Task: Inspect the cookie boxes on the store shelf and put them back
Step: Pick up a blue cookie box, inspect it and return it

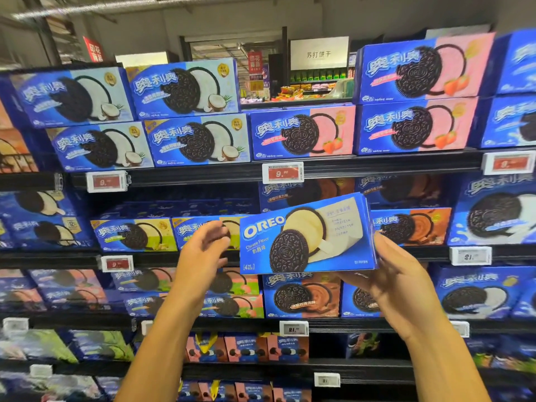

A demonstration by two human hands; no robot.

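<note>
A blue Oreo cheese-flavour cookie box [307, 236] is held up in front of the second shelf, tilted slightly, its printed face toward me. My right hand [394, 274] grips its lower right corner, thumb along the right edge and fingers underneath. My left hand [203, 248] hovers just left of the box with fingers loosely spread, apart from the box and holding nothing. Behind the box, the shelf row [185, 259] holds matching yellow-green boxes [136, 235] on the left.
Shelves are packed with blue Oreo boxes: coconut ones [185, 88] at top left, strawberry ones [301, 133] at top right, chocolate ones [412, 226] right of the held box. Price tags [282, 172] line the shelf edges. A gap in the top row shows another aisle.
</note>
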